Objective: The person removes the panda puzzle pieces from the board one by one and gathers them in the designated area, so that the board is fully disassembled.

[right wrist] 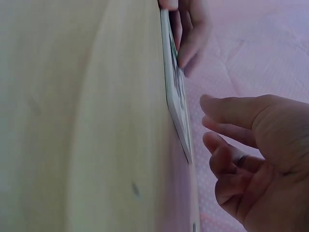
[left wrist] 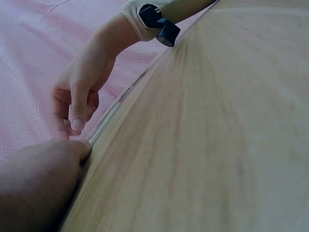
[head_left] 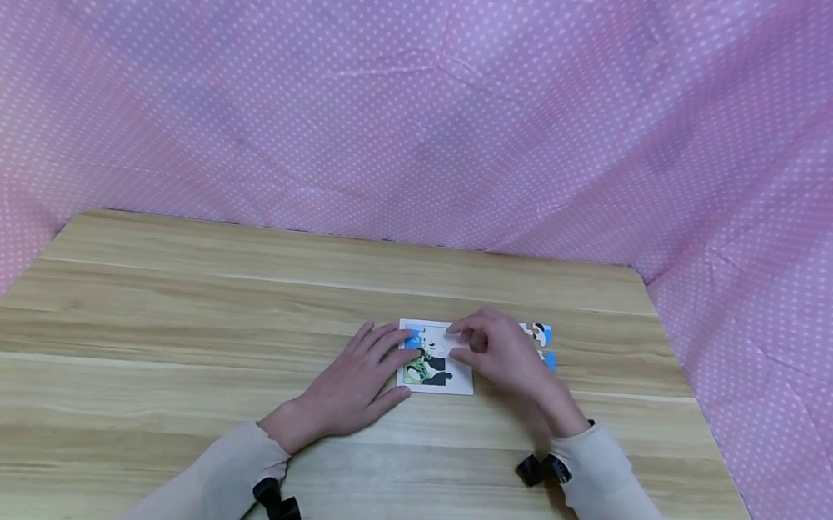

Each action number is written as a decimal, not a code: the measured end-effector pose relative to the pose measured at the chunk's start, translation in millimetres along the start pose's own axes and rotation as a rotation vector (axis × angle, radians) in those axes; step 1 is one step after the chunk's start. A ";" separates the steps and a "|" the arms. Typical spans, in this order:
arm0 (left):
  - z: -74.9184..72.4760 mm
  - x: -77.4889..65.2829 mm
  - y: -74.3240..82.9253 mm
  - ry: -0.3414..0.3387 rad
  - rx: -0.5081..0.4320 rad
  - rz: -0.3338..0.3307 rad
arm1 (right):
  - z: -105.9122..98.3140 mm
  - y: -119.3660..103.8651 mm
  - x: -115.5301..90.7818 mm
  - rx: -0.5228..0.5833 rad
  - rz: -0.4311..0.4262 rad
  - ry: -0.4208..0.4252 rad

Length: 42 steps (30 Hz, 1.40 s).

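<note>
A square jigsaw board [head_left: 459, 381] with a white frame lies on the table, its left part filled with panda-picture pieces. My left hand [head_left: 352, 379] lies spread at the board's left side, fingertips on the filled pieces and thumb at the lower left edge. Over the board's right part hovers my right hand [head_left: 501, 352], thumb and forefinger apart. In the right wrist view that hand [right wrist: 260, 145] shows nothing between its bent fingers, and the board [right wrist: 175, 96] appears edge-on beside it. The left wrist view shows the left hand [left wrist: 43, 179] close to the tabletop.
Loose puzzle pieces [head_left: 541, 334] with blue and panda parts lie just right of the board, partly hidden behind the right hand. The wooden table [head_left: 178, 312] extends around them. A pink dotted cloth [head_left: 429, 127] hangs behind and at both sides.
</note>
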<state>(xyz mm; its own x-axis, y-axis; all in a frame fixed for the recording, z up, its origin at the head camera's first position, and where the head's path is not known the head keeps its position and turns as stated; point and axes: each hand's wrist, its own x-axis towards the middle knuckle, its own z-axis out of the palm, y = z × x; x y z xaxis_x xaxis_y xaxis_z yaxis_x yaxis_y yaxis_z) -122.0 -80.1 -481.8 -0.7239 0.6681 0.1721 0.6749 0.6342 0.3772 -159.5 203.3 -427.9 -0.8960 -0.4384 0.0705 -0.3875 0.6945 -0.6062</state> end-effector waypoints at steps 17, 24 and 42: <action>-0.4 0.3 0.4 -0.017 -0.009 0.015 | 10.4 0.4 -2.4 0.020 -0.037 -0.120; -0.1 -0.3 -0.6 -0.012 -0.008 0.047 | 12.6 2.1 -2.2 0.024 -0.008 -0.127; -4.7 -1.6 1.8 0.031 -0.024 0.076 | 15.9 -3.2 -3.6 0.113 0.030 -0.120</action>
<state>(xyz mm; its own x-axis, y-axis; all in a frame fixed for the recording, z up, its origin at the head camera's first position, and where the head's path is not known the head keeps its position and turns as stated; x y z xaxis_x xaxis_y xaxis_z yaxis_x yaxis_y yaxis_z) -120.3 -81.9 -477.1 -0.6747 0.7014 0.2296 0.7251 0.5719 0.3837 -151.5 193.7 -438.8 -0.8719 -0.4880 -0.0403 -0.3278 0.6428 -0.6923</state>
